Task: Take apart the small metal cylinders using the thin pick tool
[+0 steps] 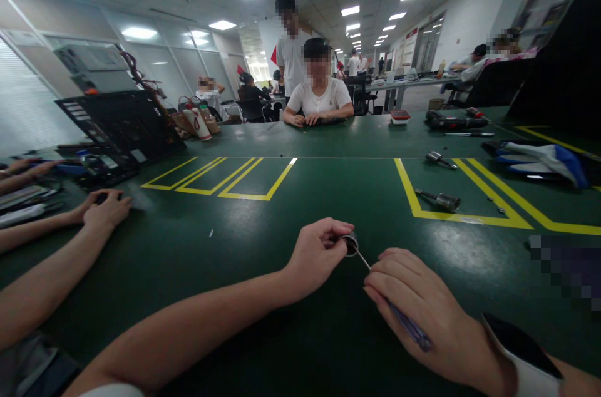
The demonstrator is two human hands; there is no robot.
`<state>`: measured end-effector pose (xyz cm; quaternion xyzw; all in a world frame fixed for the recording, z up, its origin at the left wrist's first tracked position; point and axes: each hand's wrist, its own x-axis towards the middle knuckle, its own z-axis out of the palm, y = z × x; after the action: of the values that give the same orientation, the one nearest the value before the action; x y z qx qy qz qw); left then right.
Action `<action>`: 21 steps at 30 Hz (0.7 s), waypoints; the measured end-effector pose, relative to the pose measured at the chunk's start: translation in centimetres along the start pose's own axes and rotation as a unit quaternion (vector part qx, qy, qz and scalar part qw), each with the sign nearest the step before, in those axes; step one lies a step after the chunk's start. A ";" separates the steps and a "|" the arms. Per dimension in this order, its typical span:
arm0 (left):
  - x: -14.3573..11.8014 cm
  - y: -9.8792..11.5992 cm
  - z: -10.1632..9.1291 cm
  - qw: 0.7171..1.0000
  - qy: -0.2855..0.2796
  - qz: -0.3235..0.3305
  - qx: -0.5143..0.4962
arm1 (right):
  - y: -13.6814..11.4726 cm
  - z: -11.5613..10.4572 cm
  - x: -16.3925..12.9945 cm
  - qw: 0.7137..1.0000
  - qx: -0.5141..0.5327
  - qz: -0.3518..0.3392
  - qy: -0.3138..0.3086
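Above the green table, my left hand (pixel 315 259) pinches a small round metal part (pixel 350 245) whose hollow end faces right and toward me. My right hand (pixel 417 303) is wrapped round a screwdriver (pixel 409 325) with a translucent purplish handle. Its thin shaft points up and left, and the tip reaches the opening of the metal part; how far it goes in I cannot tell. A dark-faced watch with a light band sits on my right wrist.
Yellow tape outlines mark the green table (pixel 244 240). Two metal tool pieces (pixel 446 201) lie at the right, near blue-white gloves (pixel 539 159) and a black power tool (pixel 455 121). Another person's hands (pixel 107 206) rest at the left. A person (pixel 319 93) sits opposite.
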<state>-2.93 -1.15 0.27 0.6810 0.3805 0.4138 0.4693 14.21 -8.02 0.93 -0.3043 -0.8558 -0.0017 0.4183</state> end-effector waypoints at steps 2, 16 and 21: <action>0.0 0.2 0.1 1.000 0.003 -0.004 0.002 | 0.0 0.0 0.0 1.000 -0.003 0.004 -0.003; 0.1 -0.4 0.1 1.000 -0.001 0.003 0.011 | 0.1 0.2 -0.2 1.000 0.022 0.013 -0.016; 0.1 -0.3 0.1 1.000 0.003 -0.006 0.010 | 0.1 0.3 -0.1 1.000 0.008 0.017 -0.016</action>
<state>-2.81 -1.01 0.00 0.6819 0.3906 0.4094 0.4635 14.09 -7.96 0.60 -0.3153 -0.8573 0.0172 0.4067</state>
